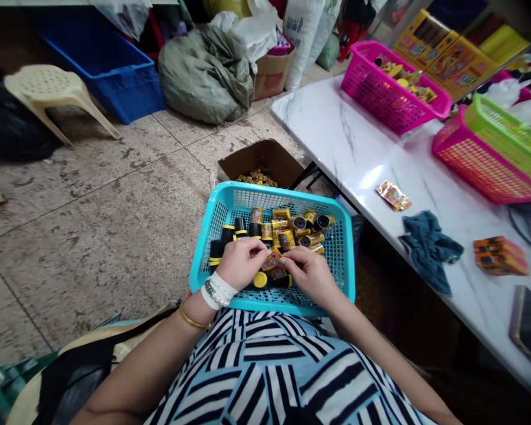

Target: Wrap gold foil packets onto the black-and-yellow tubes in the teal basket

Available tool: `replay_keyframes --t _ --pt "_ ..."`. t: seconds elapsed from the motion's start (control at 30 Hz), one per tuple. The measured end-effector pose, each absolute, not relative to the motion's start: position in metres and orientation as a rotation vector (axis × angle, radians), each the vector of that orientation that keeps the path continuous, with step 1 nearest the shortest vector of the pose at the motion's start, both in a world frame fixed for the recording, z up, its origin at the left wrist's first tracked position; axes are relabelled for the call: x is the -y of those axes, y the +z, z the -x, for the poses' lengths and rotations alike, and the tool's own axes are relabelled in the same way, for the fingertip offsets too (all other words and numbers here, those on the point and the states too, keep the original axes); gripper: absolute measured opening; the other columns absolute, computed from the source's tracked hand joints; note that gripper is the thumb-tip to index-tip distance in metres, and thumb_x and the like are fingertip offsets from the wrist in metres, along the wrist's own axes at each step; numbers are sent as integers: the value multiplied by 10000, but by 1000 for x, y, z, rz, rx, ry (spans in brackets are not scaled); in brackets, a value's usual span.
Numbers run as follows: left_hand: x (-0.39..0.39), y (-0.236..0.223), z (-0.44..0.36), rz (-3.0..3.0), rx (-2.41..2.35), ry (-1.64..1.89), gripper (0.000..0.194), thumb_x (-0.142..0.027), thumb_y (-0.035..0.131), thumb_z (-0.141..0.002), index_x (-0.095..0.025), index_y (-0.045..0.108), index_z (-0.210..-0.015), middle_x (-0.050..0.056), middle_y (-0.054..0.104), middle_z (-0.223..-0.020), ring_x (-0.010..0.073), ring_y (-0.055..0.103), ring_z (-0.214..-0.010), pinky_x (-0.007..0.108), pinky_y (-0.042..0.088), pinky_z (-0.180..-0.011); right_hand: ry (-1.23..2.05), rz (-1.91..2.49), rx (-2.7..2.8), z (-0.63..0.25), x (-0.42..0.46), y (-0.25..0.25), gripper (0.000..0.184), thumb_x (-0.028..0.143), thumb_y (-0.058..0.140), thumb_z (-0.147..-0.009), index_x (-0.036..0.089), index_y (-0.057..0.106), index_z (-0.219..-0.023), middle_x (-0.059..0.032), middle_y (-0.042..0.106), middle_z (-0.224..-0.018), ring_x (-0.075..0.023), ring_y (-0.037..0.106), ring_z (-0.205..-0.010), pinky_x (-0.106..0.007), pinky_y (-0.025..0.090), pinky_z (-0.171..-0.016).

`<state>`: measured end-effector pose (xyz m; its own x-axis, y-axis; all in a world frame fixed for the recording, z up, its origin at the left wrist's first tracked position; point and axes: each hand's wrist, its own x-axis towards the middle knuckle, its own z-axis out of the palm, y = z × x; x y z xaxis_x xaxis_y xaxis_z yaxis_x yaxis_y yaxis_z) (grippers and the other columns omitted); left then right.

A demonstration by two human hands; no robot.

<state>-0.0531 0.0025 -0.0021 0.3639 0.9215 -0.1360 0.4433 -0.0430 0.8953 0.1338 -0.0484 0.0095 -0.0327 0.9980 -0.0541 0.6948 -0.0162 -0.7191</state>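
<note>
A turquoise plastic basket (272,306) rests at my lap. On its left side lie several black cylinders with yellow rims (227,234); toward the back and right are several small cylinders in shiny yellow printed wrap (287,239). Over the basket, my left hand (242,260) and my right hand (310,273) pinch opposite sides of a small printed orange-and-purple label (272,260). The fingers of both hands are closed at its edges. Below the hands sits a round yellow cap (260,280). What lies directly beneath my palms is hidden.
Right of me stands a marble-patterned table (331,130) with pink baskets (393,97), a label stack (500,255), a dark cloth (431,248) and a phone (530,324). Beyond my basket is a cardboard box (287,162) of yellow pieces. A stool (48,85) stands left.
</note>
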Motion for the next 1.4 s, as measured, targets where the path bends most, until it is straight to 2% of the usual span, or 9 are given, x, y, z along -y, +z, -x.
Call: replay_keyframes --t 0.17,0.3,0.43,0.53,0.63,0.83,1.0,1.17,1.4 --pt "-7 -1 56 -1861 -1241 589 237 -238 610 -875 -150 708 -677 47 678 -735 155 593 -701 274 401 -674 700 1737 1725 -132 46 14 318 298 664 -874 185 670 -1171 -78 685 -1024 -172 625 -821 -294 493 -746" --pt "-12 2 53 -1961 -1176 589 305 -256 572 -913 -153 685 -650 35 625 -682 147 561 -672 272 378 -646 755 1672 1708 -124 39 11 133 287 615 -903 184 699 -910 -32 686 -829 -157 619 -762 -266 470 -709" --pt "-12 1 53 -2024 -1165 532 356 -289 553 -930 -154 668 -621 41 601 -664 158 558 -665 286 393 -648 701 1723 1623 -123 33 6 252 307 542 -939 185 649 -745 -3 639 -682 -134 571 -647 -247 423 -633" --pt "-8 0 57 -1934 -1248 612 195 -291 621 -883 -127 726 -875 74 658 -866 139 571 -644 289 447 -665 690 1788 1508 -128 33 4 287 351 526 -943 187 650 -743 6 622 -646 -127 545 -602 -239 400 -589" --pt "-4 2 58 -1781 -1325 768 311 -317 646 -858 -116 683 -1092 101 650 -1032 107 564 -598 276 477 -624 753 1787 1484 -130 35 2 288 365 526 -934 187 681 -769 -2 645 -664 -136 561 -619 -237 406 -591" --pt "4 12 54 -1374 -1236 850 241 -362 645 -837 -157 670 -960 34 670 -827 102 562 -575 231 468 -558 810 1766 1407 -125 39 -5 319 408 540 -925 180 668 -743 10 623 -639 -124 531 -588 -229 392 -566" --pt "21 21 51 -1117 -1198 856 288 -451 633 -837 -172 613 -765 -51 493 -530 68 405 -417 194 313 -408 633 1813 1407 -125 39 -3 372 432 508 -948 191 578 -673 30 536 -591 -109 465 -559 -234 349 -554" --pt "31 20 42 -949 -1101 755 363 -509 664 -803 -147 653 -788 -27 540 -568 57 417 -391 189 278 -372 564 1798 1350 -123 42 -2 431 456 513 -950 202 488 -603 44 469 -540 -102 411 -532 -238 327 -536" --pt "39 25 39 -904 -1066 794 366 -473 644 -838 -117 731 -841 -4 567 -624 36 415 -387 182 275 -372 541 1789 1329 -123 44 -1 427 445 524 -948 202 499 -598 42 447 -539 -106 408 -545 -242 328 -539"
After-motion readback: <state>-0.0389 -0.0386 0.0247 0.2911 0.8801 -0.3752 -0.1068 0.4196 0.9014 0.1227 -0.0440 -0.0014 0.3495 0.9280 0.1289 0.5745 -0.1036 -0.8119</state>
